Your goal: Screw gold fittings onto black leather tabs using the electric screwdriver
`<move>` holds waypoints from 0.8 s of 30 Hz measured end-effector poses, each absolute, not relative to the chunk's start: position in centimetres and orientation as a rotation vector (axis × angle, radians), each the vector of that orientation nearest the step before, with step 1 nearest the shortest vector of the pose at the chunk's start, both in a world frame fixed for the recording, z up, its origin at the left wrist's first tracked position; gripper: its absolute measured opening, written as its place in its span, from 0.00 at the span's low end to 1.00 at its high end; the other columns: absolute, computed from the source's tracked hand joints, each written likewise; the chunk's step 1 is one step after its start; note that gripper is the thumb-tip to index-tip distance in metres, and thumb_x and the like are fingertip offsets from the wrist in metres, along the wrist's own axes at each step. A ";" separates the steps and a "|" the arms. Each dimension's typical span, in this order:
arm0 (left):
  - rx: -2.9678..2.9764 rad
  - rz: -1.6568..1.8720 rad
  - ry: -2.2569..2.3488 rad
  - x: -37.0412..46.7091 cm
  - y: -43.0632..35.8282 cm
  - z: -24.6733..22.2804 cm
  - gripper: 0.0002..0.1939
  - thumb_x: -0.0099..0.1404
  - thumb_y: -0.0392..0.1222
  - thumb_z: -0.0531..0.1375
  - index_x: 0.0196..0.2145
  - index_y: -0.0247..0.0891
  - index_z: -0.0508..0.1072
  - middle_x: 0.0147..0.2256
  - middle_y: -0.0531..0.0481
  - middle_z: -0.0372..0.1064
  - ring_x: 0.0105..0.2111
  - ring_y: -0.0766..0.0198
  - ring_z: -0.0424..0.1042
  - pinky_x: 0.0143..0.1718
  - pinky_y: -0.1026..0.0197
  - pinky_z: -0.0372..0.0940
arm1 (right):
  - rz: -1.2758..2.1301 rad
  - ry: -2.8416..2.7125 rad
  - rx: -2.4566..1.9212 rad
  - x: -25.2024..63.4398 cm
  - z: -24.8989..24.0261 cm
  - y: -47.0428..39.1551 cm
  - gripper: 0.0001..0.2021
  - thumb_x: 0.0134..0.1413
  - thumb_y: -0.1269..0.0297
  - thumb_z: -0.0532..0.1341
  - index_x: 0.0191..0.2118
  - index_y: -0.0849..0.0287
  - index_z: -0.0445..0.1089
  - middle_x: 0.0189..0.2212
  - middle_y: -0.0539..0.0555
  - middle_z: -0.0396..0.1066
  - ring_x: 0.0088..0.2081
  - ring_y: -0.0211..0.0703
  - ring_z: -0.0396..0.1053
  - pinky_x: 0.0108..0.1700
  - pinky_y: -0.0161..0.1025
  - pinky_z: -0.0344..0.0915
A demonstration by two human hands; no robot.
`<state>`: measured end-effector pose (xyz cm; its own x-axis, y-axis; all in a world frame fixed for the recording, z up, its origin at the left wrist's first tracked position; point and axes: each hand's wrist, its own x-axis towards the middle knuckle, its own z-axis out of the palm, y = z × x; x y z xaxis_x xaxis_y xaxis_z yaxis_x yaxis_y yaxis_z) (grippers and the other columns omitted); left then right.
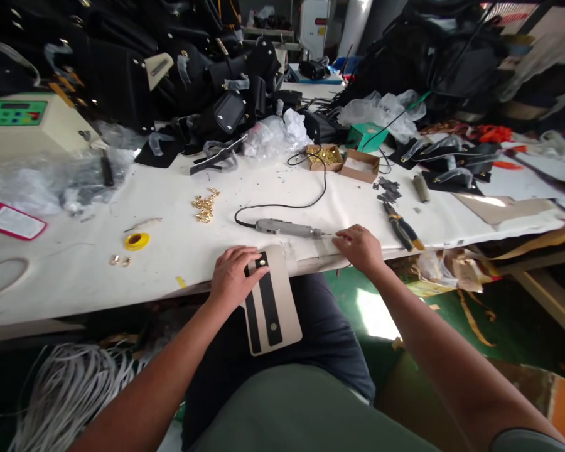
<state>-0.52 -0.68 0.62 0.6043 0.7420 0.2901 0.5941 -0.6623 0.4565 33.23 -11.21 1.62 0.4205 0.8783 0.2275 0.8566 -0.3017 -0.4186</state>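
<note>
A beige panel [288,314] with two black straps [269,298] and round metal snaps hangs over the table's front edge onto the lap. On its upper end lies my left hand [235,276], thumb and fingers at the top of the straps, holding the panel. My right hand [358,248] is at the table edge, just right of the tip of a grey electric screwdriver [287,228]; its fingers are pinched together, and whatever is between them is too small to make out. The screwdriver lies on the white table, its black cord running back.
Gold hardware [205,204], yellow tape [136,241] and a phone-like red-edged item [13,221] lie left. Pliers [402,226], black pieces [388,189] and small boxes [360,165] are on the right. Black bags [228,113] pile up behind, beside a beige machine [51,129].
</note>
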 end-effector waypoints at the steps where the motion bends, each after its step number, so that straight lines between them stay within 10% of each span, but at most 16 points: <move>1: 2.523 0.666 1.089 -0.5 -0.7 0.6 0.10 0.67 0.48 0.67 0.45 0.47 0.79 0.54 0.48 0.80 0.58 0.46 0.72 0.60 0.42 0.66 | 0.093 -1.472 -2.202 33.8 1.1 -11.8 0.10 0.63 0.60 0.64 0.41 0.55 0.84 0.40 0.58 0.79 0.45 0.53 0.73 0.48 0.45 0.67; 18: 2.551 0.724 1.043 -0.1 -0.4 0.3 0.12 0.69 0.51 0.65 0.46 0.45 0.78 0.52 0.46 0.80 0.57 0.48 0.74 0.63 0.43 0.65 | 0.162 -1.332 -2.092 30.5 0.4 -16.8 0.14 0.68 0.60 0.58 0.41 0.58 0.80 0.40 0.60 0.78 0.45 0.53 0.73 0.50 0.46 0.67; 24: 2.510 0.746 1.099 -0.3 -1.8 -0.3 0.14 0.66 0.47 0.71 0.47 0.41 0.79 0.53 0.44 0.80 0.57 0.53 0.74 0.61 0.46 0.65 | 0.859 -1.087 -1.843 21.6 -2.9 -23.0 0.16 0.61 0.46 0.63 0.39 0.53 0.80 0.31 0.53 0.81 0.33 0.51 0.78 0.38 0.44 0.72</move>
<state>-0.27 -1.77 -0.27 0.5723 0.7467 0.3391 0.5906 -0.6622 0.4612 21.59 -22.97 -2.95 0.3971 0.9058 -0.1476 0.3530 -0.2992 -0.8865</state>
